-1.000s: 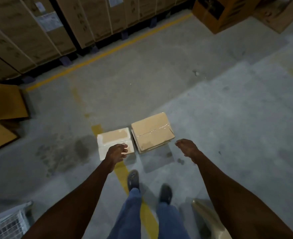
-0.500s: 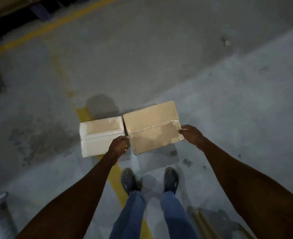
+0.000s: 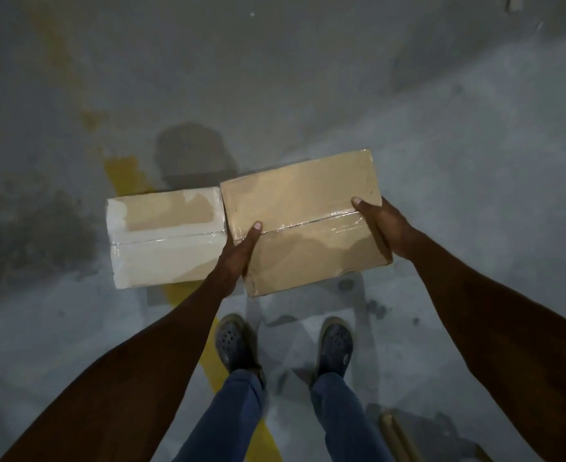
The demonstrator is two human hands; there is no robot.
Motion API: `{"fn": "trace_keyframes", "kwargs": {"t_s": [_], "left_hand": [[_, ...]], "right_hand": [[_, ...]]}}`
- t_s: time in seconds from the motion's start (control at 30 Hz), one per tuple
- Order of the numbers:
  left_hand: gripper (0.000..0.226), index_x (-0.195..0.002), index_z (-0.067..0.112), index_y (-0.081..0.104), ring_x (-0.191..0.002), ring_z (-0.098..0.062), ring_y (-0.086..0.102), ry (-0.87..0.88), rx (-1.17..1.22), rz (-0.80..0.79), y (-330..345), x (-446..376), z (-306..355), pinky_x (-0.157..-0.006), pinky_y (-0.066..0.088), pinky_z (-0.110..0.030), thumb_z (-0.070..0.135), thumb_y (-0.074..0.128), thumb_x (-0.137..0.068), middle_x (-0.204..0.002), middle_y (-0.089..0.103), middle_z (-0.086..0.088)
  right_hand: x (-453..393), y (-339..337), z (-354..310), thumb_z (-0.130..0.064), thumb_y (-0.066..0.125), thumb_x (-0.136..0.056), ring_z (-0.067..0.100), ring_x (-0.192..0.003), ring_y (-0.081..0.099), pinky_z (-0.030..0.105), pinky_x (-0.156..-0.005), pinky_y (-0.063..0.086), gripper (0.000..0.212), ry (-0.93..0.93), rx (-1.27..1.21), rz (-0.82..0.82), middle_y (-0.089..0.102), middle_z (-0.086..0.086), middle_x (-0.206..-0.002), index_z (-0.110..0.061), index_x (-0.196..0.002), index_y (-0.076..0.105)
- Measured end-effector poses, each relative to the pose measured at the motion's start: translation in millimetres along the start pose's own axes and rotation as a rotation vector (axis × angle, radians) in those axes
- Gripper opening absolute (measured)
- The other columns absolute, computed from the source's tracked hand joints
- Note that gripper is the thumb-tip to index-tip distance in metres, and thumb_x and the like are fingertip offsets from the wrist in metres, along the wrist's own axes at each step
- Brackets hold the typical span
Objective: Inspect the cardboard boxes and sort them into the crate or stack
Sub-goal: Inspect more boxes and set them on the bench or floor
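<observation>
Now, brown box: taped shut, contents hidden, held just right of the white box on the floor.
Left hand: grips its left edge, thumb on top.
Right hand: grips its right edge.
Change: both hands, half a second ago only touching, have closed on it.

Both bare arms reach down and forward from the lower corners of the view, the left from about 7 o'clock, the right from about 4 o'clock. The left hand grips the left side of a brown box, thumb lying flat on its top and pointing toward 1 o'clock. The right hand clasps the opposite side, thumb on top pointing toward 10 o'clock, its other fingers hidden. Below, two legs in blue trousers stand at 6 o'clock.
</observation>
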State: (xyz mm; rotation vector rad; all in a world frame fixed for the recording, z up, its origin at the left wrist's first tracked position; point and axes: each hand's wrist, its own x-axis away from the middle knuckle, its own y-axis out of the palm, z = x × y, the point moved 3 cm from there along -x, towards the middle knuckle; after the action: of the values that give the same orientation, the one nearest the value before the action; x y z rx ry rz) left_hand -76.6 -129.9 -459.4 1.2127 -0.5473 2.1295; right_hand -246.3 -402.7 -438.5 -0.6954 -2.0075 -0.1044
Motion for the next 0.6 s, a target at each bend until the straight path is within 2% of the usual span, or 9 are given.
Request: {"fn": "trace_keyframes", "kwargs": {"t_s": [0.03,0.07,0.1,0.17,0.27,0.43,0.6], "left_hand": [[0.035,-0.123,0.037,0.054,-0.077,0.017,0.067,-0.014,0.032,0.013,2,-1,-3,-0.061,0.054,-0.010,0.057,0.062,-0.095,-0.100,0.068,0.023],[0.030,-0.117,0.036,0.059,-0.076,0.013,0.069,-0.034,0.087,0.008,5,-1,-6,-0.063,0.056,-0.015,0.056,0.064,-0.095,-0.096,0.071,0.021],[0.033,-0.115,0.034,0.064,-0.083,0.004,0.073,-0.051,0.143,-0.005,8,1,-6,-0.072,0.060,-0.025,0.058,0.067,-0.092,-0.097,0.076,0.015],[0.052,-0.127,0.035,0.064,-0.102,-0.018,0.075,-0.046,0.217,-0.012,7,8,-2,-0.086,0.061,-0.044,0.063,0.074,-0.084,-0.112,0.078,0.003],[0.075,-0.137,0.035,0.060,-0.109,-0.027,0.073,-0.022,0.238,-0.003,-6,30,15,-0.094,0.058,-0.054,0.070,0.080,-0.074,-0.122,0.075,-0.003],[0.068,-0.136,0.030,0.061,-0.107,-0.024,0.074,0.047,0.225,0.002,-30,118,72,-0.095,0.058,-0.050,0.064,0.078,-0.080,-0.119,0.076,-0.002],[0.064,-0.133,0.031,0.062,-0.103,-0.020,0.075,0.136,0.219,0.047,-67,254,125,-0.093,0.059,-0.046,0.063,0.078,-0.080,-0.114,0.077,0.002]], "right_hand": [[-1,1,3,-0.059,0.067,-0.093,0.027,-0.111,0.070,0.045,-0.094,0.056,0.050,0.011,-0.023,-0.008,0.074,0.001,-0.123,-0.032,-0.134,0.061],[-2,0,6,-0.065,0.070,-0.087,0.028,-0.111,0.071,0.050,-0.098,0.056,0.056,0.032,-0.042,0.007,0.075,0.000,-0.122,-0.034,-0.133,0.062],[-1,0,7,-0.069,0.070,-0.082,0.029,-0.111,0.071,0.054,-0.102,0.054,0.060,0.031,-0.053,0.021,0.075,0.000,-0.121,-0.035,-0.132,0.063],[7,0,3,-0.073,0.070,-0.076,0.028,-0.111,0.070,0.056,-0.104,0.052,0.066,0.018,-0.062,0.027,0.074,-0.001,-0.121,-0.036,-0.130,0.063],[33,0,-11,-0.075,0.073,-0.068,0.027,-0.111,0.070,0.055,-0.104,0.052,0.070,0.029,-0.088,0.032,0.074,-0.001,-0.121,-0.038,-0.126,0.064],[120,-2,-57,-0.068,0.076,-0.077,0.026,-0.110,0.072,0.054,-0.104,0.054,0.066,-0.006,-0.142,0.068,0.076,-0.002,-0.121,-0.035,-0.133,0.063],[242,1,-113,-0.072,0.080,-0.068,0.026,-0.109,0.073,0.054,-0.102,0.056,0.073,-0.041,-0.157,0.055,0.077,-0.003,-0.118,-0.037,-0.131,0.066]]}}
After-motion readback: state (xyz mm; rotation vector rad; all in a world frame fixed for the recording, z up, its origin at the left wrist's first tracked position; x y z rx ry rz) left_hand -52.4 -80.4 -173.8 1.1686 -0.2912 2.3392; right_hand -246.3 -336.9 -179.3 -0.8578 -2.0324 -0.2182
